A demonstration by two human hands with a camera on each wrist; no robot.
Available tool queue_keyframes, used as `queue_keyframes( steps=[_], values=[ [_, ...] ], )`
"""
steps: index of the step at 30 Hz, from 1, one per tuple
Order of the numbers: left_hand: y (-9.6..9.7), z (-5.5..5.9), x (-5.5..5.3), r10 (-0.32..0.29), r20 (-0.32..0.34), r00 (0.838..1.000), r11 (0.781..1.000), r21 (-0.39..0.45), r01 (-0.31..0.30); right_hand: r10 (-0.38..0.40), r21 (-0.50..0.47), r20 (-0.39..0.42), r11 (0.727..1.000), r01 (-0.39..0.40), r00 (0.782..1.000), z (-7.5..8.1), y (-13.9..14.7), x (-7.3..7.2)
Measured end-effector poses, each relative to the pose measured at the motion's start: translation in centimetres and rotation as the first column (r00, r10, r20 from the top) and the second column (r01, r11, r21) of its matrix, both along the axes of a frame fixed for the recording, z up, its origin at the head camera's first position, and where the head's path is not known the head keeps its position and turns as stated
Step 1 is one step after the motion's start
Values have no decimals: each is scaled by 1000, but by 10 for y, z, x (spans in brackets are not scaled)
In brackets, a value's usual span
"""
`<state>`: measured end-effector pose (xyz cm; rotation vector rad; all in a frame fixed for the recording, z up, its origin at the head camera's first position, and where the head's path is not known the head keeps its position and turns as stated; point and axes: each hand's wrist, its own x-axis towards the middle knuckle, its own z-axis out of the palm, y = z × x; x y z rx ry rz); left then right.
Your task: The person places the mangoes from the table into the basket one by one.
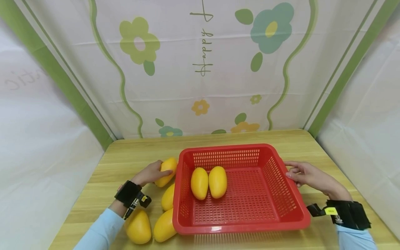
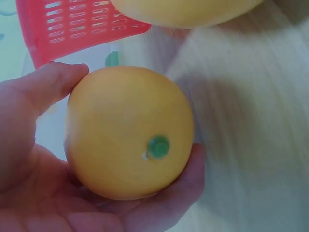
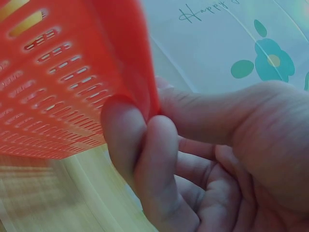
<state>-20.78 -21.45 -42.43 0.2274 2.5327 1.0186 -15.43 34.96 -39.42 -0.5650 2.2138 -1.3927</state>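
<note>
My left hand (image 1: 150, 173) grips a yellow mango (image 1: 168, 173) beside the left wall of a red plastic basket (image 1: 237, 228). In the left wrist view, thumb and fingers curl round the mango (image 2: 120, 116), whose small green stem nub faces the camera. At the basket's opposite side my right hand (image 1: 315, 178) pinches the rim, fingers bent under the lip, as the right wrist view shows against the basket's slotted wall (image 3: 63, 72). Inside the basket, a mango (image 1: 199, 183) and a second mango (image 1: 217, 182) lie side by side near the left end.
Three more mangoes lie left of the basket: one mango (image 1: 168, 198) and another mango (image 1: 165, 226) partly hidden by its wall, a third mango (image 1: 139, 227) near my left forearm. The wooden table (image 1: 143, 147) ends at a flower-printed cloth (image 1: 175, 83), with white cloth at both sides.
</note>
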Motion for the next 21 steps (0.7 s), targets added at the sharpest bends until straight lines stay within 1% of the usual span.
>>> queue_keyframes(
  steps=[3, 14, 21],
  values=[
    [-2, 1, 2, 21, 14, 1000, 1000, 8, -21, 0, -1, 5, 1000, 0, 1000, 0, 0, 0],
    [-6, 2, 4, 63, 8, 998, 998, 1, -63, -3, 16, -6, 1000, 3, 1000, 1, 0, -1],
    [-6, 3, 5, 61, 1, 998, 998, 24, -61, -6, 16, -6, 1000, 6, 1000, 0, 0, 0]
  ],
)
